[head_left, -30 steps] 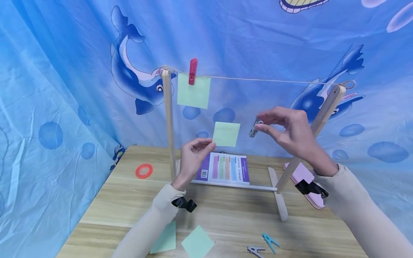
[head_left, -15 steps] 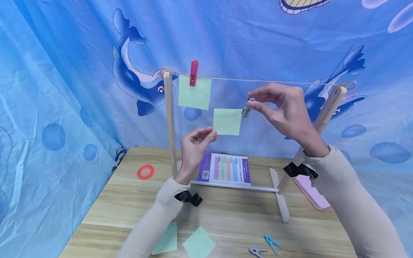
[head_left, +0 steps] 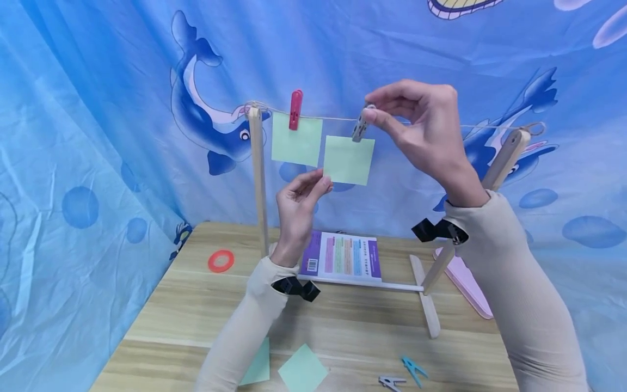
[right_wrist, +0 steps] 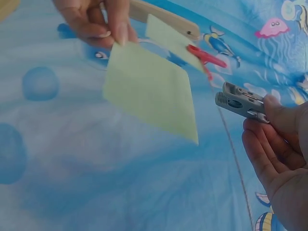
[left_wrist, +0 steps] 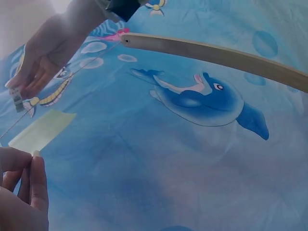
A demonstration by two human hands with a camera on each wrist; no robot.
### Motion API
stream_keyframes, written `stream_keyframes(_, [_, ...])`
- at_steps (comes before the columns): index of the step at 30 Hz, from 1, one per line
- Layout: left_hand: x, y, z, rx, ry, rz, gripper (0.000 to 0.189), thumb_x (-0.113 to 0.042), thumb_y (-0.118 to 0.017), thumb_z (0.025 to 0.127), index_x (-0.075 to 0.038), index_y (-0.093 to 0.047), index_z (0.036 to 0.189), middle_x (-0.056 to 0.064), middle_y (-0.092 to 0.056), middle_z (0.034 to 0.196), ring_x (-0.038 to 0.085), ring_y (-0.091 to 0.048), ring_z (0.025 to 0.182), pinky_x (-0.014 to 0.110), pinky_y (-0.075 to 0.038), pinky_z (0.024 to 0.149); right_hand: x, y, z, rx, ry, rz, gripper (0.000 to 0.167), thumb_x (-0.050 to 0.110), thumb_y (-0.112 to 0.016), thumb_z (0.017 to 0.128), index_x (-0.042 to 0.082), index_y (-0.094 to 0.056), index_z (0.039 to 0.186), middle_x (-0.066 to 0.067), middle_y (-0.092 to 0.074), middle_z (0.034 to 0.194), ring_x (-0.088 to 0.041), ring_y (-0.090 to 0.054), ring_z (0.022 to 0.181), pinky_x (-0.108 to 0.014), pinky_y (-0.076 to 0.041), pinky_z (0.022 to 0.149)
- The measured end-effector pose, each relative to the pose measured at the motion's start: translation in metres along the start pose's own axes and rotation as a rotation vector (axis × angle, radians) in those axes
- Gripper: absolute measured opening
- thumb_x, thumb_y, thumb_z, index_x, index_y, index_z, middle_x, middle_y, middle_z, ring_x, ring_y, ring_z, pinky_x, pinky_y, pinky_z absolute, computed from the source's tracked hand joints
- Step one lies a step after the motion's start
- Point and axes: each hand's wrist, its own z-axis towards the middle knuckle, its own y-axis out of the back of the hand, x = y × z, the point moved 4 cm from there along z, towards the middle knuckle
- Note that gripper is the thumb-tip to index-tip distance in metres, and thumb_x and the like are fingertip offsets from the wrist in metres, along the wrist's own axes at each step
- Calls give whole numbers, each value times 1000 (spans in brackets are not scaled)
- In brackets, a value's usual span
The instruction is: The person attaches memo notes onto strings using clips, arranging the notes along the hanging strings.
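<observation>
My left hand (head_left: 300, 209) pinches a pale green sticky note (head_left: 349, 160) by its lower left corner, just under the string (head_left: 333, 118). Between thumb and fingers, my right hand (head_left: 431, 128) holds a grey clothespin (head_left: 361, 126); in the head view its tip overlaps the note's top edge and the string. The right wrist view shows the clothespin (right_wrist: 242, 102) apart from the note (right_wrist: 149, 91). To the left, a red clothespin (head_left: 296, 110) fixes another green note (head_left: 296, 140) to the string.
Wooden posts (head_left: 258, 179) carry the string at both ends. On the table (head_left: 196, 316) lie a purple book (head_left: 343, 256), an orange ring (head_left: 221, 261), a pink case (head_left: 467, 283), green notes (head_left: 302, 368), a blue clothespin (head_left: 414, 370) and a second grey clothespin (head_left: 392, 381).
Both hands have risen toward the string, the left one with the sticky note. My right hand has also moved left, bringing the grey clothespin up to the note's top edge.
</observation>
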Motion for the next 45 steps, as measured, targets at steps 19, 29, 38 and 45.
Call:
stream_keyframes(19, [-10, -16, 16, 0, 1, -201, 12, 5, -68, 97, -2, -71, 106, 3, -72, 99, 15, -73, 88, 28, -63, 93, -11, -7, 29, -10, -87, -61, 20, 19, -81, 92, 4, -81, 106, -13, -80, 103, 6, -71, 83, -16, -60, 87])
stream_keyframes(29, [-9, -17, 18, -22, 5, -254, 14, 7, -67, 96, -3, -72, 104, 4, -71, 100, 13, -71, 87, 25, -63, 90, -12, -16, 25, 126, -174, -55, 26, 23, -79, 94, 6, -78, 114, -11, -79, 106, 0, -73, 86, -19, -61, 90])
stream_keyframes(38, [-8, -12, 16, -16, 14, -215, 18, 4, -68, 97, 4, -68, 115, 4, -71, 105, 12, -72, 89, 25, -63, 93, -9, -17, 19, 220, -207, -108, 39, 34, -80, 93, 14, -75, 126, -5, -78, 116, -7, -75, 96, -22, -60, 94])
stream_keyframes(45, [-6, -4, 12, -15, 20, -143, 22, 3, -71, 95, 2, -69, 116, 1, -74, 104, 11, -73, 91, 26, -63, 92, -5, -11, 6, 147, -110, -88, 40, 26, -80, 94, 12, -71, 131, -4, -74, 128, -14, -73, 111, -25, -57, 105])
